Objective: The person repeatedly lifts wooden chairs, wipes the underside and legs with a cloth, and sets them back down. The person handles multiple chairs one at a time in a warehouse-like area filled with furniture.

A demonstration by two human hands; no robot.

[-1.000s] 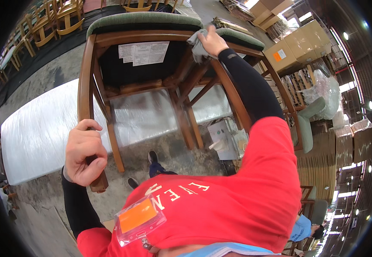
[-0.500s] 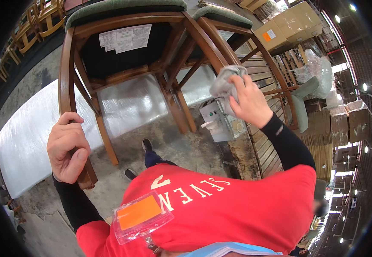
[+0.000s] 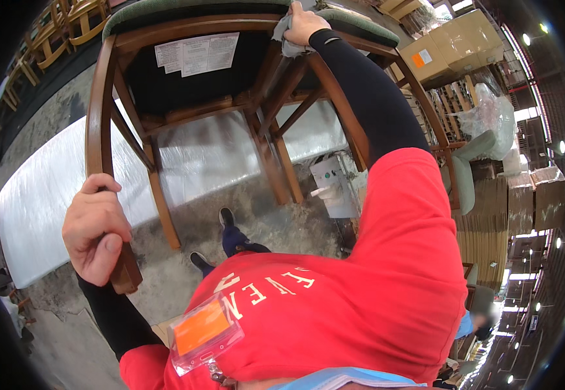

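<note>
A brown wooden chair (image 3: pixel 195 27) with a green padded seat is tipped toward me, its dark underside and white paper labels (image 3: pixel 198 55) showing. My left hand (image 3: pixel 97 227) is closed around its left leg near the leg's end. At the far right corner of the seat frame, my right hand (image 3: pixel 306 25) presses a grey cloth (image 3: pixel 290 45) against the wood where a leg joins the seat. Part of that leg is hidden behind my right arm. Close beside it on the right stands a second green-padded chair (image 3: pixel 360 29).
Plastic-wrapped sheeting (image 3: pixel 42 201) lies beyond the chairs. A grey-white box (image 3: pixel 334 185) sits below my right arm. Cardboard cartons (image 3: pixel 458 45), a slatted wooden stack, and another green-padded piece (image 3: pixel 474 156) are to the right. More wooden chairs (image 3: pixel 48 39) stand far left.
My right hand has moved the grey cloth away from me along the chair's right leg, up to the seat corner. My left hand keeps its hold on the left leg.
</note>
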